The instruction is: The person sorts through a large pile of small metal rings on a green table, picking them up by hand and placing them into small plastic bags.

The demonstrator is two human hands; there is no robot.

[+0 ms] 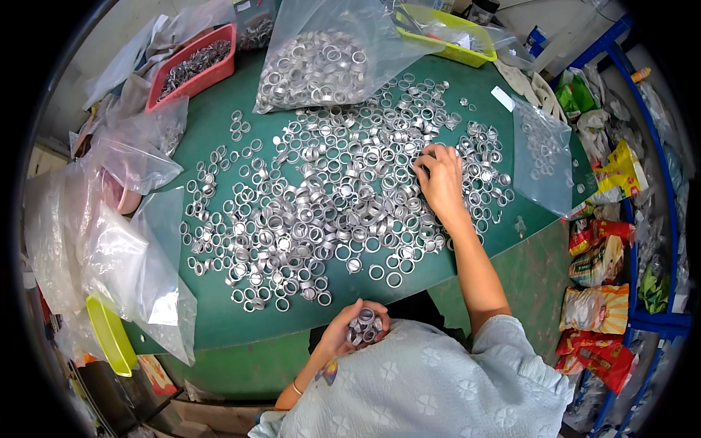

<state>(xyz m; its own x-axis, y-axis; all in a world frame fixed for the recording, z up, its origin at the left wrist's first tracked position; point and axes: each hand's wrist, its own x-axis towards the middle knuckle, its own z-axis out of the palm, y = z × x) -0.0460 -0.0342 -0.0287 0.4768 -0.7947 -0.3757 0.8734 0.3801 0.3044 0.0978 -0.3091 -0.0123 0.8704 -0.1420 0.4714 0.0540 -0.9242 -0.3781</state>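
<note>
Many small silvery metal rings (292,212) lie spread and heaped over a green table (241,321). Some of them have a disc-like piece inside. My left hand (339,328), close to my body at the table's near edge, cups a handful of metal rings (363,327). Over the right part of the heap, my right hand (441,179) reaches down with thumb and fingertips drawn together among the rings. Whatever is between those fingertips is too small to make out.
A clear bag of rings (314,69) stands at the back, with a red basket (193,64) of metal parts to its left. Yellow-green baskets (445,36) and loose plastic bags (131,255) line the edges. A blue rack (657,321) stands at right.
</note>
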